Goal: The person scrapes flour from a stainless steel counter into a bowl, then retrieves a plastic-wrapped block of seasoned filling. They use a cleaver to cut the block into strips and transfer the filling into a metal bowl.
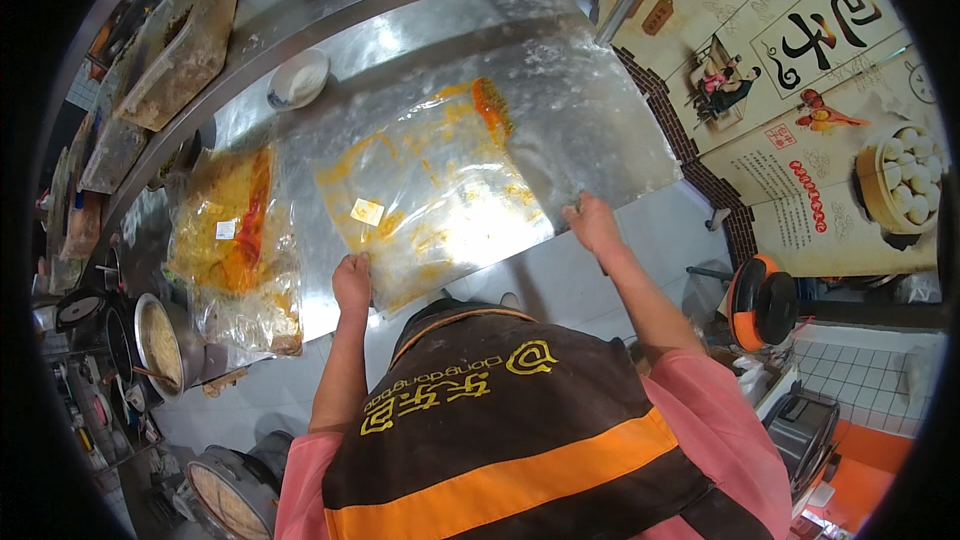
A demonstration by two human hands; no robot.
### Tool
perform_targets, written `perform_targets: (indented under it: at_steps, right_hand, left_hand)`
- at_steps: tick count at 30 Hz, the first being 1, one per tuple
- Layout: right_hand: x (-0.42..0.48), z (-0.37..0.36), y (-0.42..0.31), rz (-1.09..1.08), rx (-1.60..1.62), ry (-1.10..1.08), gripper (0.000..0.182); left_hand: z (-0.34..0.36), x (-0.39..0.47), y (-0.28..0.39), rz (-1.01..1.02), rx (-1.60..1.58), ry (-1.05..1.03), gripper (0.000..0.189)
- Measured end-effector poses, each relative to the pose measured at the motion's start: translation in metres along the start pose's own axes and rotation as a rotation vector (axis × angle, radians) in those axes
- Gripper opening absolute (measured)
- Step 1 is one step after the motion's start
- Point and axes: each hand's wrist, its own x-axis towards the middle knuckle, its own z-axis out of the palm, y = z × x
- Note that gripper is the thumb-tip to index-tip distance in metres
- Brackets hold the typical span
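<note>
A large clear plastic bag (pixel 450 199) lies flat on the steel worktop, smeared with orange-yellow oil and bearing a small white label. Along its far right edge sits a clump of orange and green food (pixel 491 106). My left hand (pixel 352 282) grips the near left corner, thumb along the edge. At the near right corner is my right hand (pixel 592 223), its fingers curled in at the edge; the exact grip is hard to see. To the left lies another plastic bag (pixel 225 217), holding yellow food and red-orange oil, with a white label.
A bowl of white powder (pixel 300 80) stands at the back of the worktop (pixel 600 112). A steel shelf (pixel 360 4) spans above, carrying dirty plastic bins (pixel 180 45). At left is a metal pot (pixel 166 349) of pale food. An orange-black stool (pixel 765 304) stands right, near a printed wall panel (pixel 795 127).
</note>
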Motion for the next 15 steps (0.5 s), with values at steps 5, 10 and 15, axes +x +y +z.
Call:
perform_targets:
  at_steps: [5,10,15]
  right_hand:
    - [-0.005,-0.017,0.000,-0.056,0.014,0.054,0.030]
    - [-0.047,0.009,-0.045,-0.113,0.059,-0.194,0.029]
    - [-0.037,0.020,-0.028,-0.042,0.035,-0.188,0.030]
  left_hand:
    - [0.005,0.008,-0.022,0.125,0.005,0.050,0.033]
    - [-0.009,-0.001,0.008,0.091,0.076,0.022,0.032]
    - [-0.013,0.002,0.003,0.031,0.008,-0.013,0.030]
